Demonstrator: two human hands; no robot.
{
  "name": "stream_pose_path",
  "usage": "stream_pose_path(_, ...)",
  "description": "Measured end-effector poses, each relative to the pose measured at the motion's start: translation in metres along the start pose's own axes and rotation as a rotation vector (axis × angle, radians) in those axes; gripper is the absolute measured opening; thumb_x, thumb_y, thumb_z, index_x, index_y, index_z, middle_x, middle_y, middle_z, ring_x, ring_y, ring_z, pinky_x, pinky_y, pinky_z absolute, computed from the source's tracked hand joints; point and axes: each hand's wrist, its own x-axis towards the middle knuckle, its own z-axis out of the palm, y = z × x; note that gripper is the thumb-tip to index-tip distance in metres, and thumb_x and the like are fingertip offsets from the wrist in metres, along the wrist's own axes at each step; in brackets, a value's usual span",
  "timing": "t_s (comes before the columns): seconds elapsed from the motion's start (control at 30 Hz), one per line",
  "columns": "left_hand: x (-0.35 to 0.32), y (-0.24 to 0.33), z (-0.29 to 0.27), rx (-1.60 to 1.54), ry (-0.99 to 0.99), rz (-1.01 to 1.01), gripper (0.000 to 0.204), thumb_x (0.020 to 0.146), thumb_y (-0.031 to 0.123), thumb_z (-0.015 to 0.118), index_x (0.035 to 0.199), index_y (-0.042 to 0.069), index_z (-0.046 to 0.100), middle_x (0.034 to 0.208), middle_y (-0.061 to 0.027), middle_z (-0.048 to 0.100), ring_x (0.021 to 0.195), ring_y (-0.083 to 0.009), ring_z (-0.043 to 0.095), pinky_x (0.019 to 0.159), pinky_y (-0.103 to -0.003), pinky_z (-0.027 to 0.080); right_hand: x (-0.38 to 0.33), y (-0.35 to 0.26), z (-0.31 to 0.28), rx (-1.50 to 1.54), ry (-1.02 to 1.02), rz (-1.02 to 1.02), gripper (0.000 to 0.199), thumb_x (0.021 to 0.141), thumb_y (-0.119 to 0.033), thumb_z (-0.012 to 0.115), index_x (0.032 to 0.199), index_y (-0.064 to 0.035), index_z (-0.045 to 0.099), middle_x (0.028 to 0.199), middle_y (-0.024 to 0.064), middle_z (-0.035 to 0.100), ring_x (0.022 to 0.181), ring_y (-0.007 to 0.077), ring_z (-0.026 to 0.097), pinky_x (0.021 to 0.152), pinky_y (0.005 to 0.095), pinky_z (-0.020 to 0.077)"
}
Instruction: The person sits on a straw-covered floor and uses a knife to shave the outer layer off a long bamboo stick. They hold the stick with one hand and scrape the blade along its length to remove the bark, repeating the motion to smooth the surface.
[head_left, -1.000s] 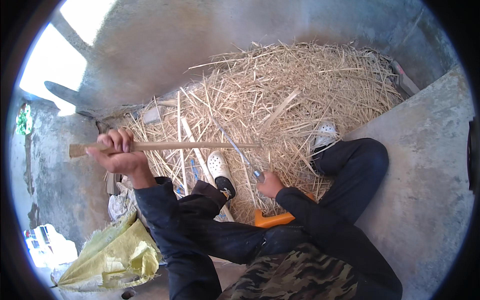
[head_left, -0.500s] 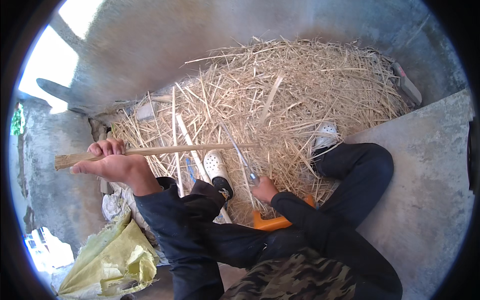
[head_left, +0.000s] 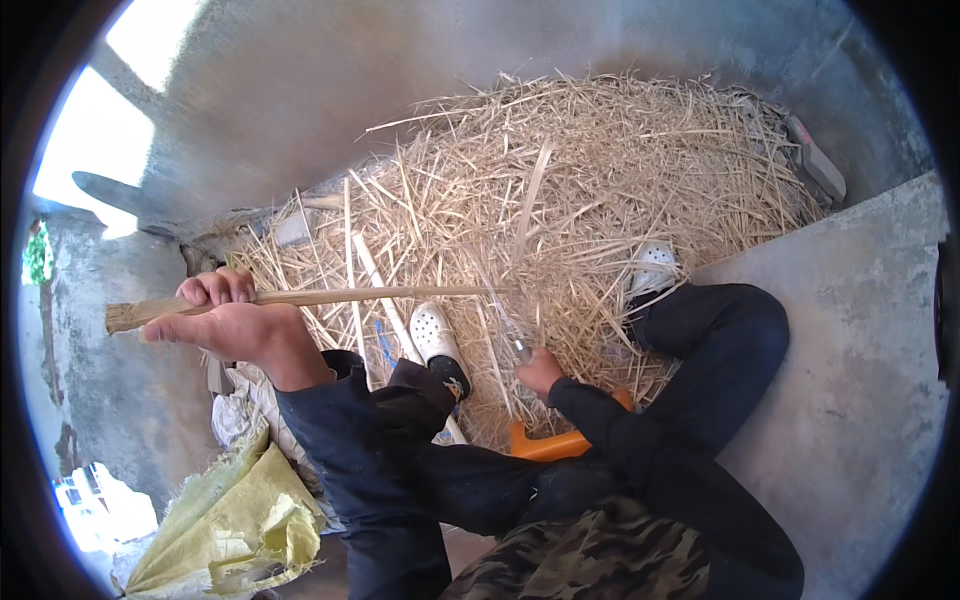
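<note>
So that the long brown wooden stick [head_left: 350, 296] stays steady, perhaps, the left hand [head_left: 235, 318] grips its thick end above the pale yellow straw pile [head_left: 620, 170]. The right hand [head_left: 541, 373] grasps a thin grey metal blade [head_left: 512, 335] crossing its thin end. Since half a second ago, the blade points straighter ahead and looks blurrier.

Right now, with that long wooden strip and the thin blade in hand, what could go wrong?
The thin metal-bladed tool in the right hand might slip off the long pale-brown wooden strip and swing toward the cream perforated clog nearby. The left hand grips the strip near one end, so the far end could wobble. Both hands are bare, so splinters or nicks seem possible.
</note>
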Motion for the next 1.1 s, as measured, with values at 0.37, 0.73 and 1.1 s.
stream_pose_path(0.37,0.004,0.0,0.014,-0.045,-0.006,-0.034,0.063,0.087,0.074,0.023,0.073,0.013,0.033,0.055,0.0024,0.027,0.047,-0.009,0.022,0.043,-0.021,0.023,0.048,0.065,-0.044,-0.299,0.111,-0.018,0.031,0.071,-0.016,0.061,0.094,0.0047,0.063,0.077,0.0212,0.065,0.073,0.0317,0.066,0.065,0.0394,0.0502)
stream_pose_path(0.73,0.012,-0.006,0.019,0.022,-0.021,-0.03,0.061,0.088,0.073,0.022,0.071,0.015,0.031,0.055,0.0034,0.026,0.049,-0.008,0.023,0.044,-0.021,0.021,-0.018,-0.012,-0.012,-0.217,0.089,-0.446,0.03,0.071,-0.019,0.062,0.095,-0.0012,0.064,0.079,0.0214,0.064,0.075,0.0334,0.065,0.068,0.0406,0.0493)
stream_pose_path(1.1,0.021,-0.008,0.009,0.051,0.011,-0.014,0.062,0.088,0.073,0.02,0.07,0.015,0.029,0.054,0.0034,0.025,0.047,-0.0075,0.023,0.043,-0.02,0.02,-0.001,0.004,-0.024,-0.366,0.139,-0.245,0.029,0.072,-0.018,0.06,0.09,0.0046,0.06,0.073,0.0215,0.063,0.07,0.03,0.065,0.064,0.0413,0.0479)
